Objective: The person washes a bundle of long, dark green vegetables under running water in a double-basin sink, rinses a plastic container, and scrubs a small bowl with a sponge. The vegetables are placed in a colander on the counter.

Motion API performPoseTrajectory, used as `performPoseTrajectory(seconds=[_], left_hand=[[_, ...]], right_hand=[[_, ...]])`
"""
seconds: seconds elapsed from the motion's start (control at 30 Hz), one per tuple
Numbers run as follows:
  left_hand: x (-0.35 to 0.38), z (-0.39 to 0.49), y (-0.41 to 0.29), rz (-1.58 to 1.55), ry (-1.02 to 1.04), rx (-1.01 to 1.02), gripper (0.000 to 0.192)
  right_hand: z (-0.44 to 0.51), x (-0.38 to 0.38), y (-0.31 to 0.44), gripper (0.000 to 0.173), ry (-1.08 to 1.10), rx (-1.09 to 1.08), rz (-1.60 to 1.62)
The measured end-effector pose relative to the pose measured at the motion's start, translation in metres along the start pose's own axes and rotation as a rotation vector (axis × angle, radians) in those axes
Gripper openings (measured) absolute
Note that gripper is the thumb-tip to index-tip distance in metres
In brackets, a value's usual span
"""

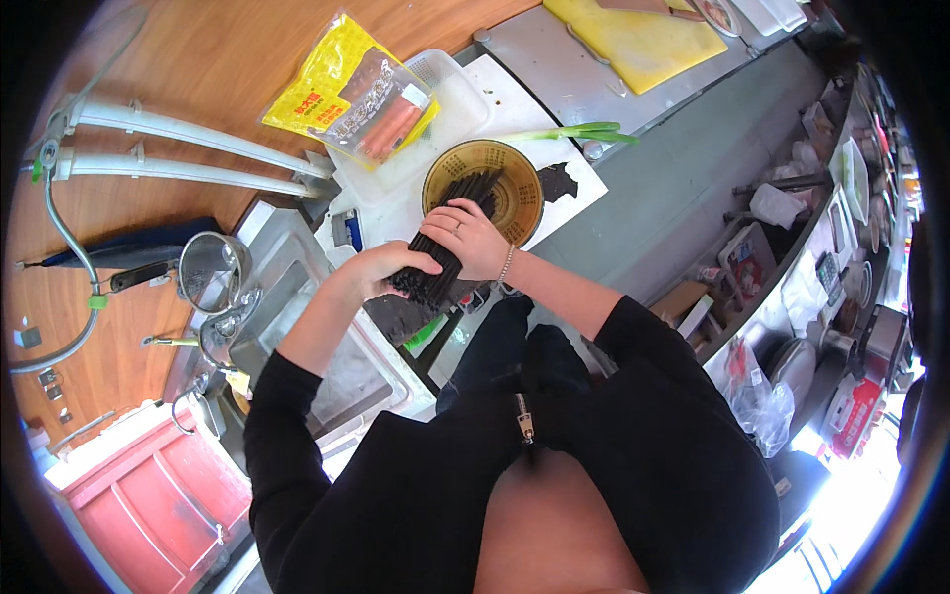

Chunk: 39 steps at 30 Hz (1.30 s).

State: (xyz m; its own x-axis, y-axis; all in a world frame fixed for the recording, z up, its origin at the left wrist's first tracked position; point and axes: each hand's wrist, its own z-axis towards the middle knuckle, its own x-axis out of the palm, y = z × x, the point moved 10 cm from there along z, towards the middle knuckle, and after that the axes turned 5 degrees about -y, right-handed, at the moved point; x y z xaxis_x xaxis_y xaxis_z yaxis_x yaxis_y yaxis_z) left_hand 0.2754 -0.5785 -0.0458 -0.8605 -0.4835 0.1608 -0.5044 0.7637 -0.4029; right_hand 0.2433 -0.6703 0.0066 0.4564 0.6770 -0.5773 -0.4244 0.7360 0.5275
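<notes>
A thick bundle of dark, thin sticks, seemingly chopsticks [438, 260], is gripped between both hands. My left hand [390, 271] holds its near end, thumb across the top. Around its middle, my right hand [466, 239] wraps its fingers; a ring and a bracelet show on it. The far end of the bundle lies over a round golden-brown bowl or basin [519, 193] with patterned inner walls. This vessel stands on a white surface [579, 204]. Green onion stalks [586, 132] lie just beyond its rim.
A yellow plastic sausage packet [356, 93] rests on a white plastic basket [460, 89]. Further off lies a yellow cutting board [638, 41] on a steel counter [519, 44]. At left are a metal sink [349, 364] and a strainer [215, 271]. Cluttered shelves [779, 245] stand at right.
</notes>
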Motion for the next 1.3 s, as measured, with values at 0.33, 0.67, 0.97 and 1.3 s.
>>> performPoseTrajectory(seconds=[0.33,0.67,0.97,1.3], left_hand=[[0.005,-0.002,-0.054,0.280,-0.029,-0.046,0.070],[-0.006,0.049,-0.113,0.632,-0.034,0.160,0.052],[-0.009,0.077,-0.105,0.256,-0.204,0.710,0.051],[0.025,0.076,-0.112,-0.584,0.056,1.045,0.058]], right_hand=[[0.013,-0.032,-0.018,0.063,-0.220,0.169,0.218],[0.014,-0.054,-0.088,0.054,-0.248,0.534,0.430],[0.009,-0.060,-0.095,0.057,-0.249,0.534,0.407],[-0.013,-0.041,-0.102,0.062,-0.235,0.571,0.340]])
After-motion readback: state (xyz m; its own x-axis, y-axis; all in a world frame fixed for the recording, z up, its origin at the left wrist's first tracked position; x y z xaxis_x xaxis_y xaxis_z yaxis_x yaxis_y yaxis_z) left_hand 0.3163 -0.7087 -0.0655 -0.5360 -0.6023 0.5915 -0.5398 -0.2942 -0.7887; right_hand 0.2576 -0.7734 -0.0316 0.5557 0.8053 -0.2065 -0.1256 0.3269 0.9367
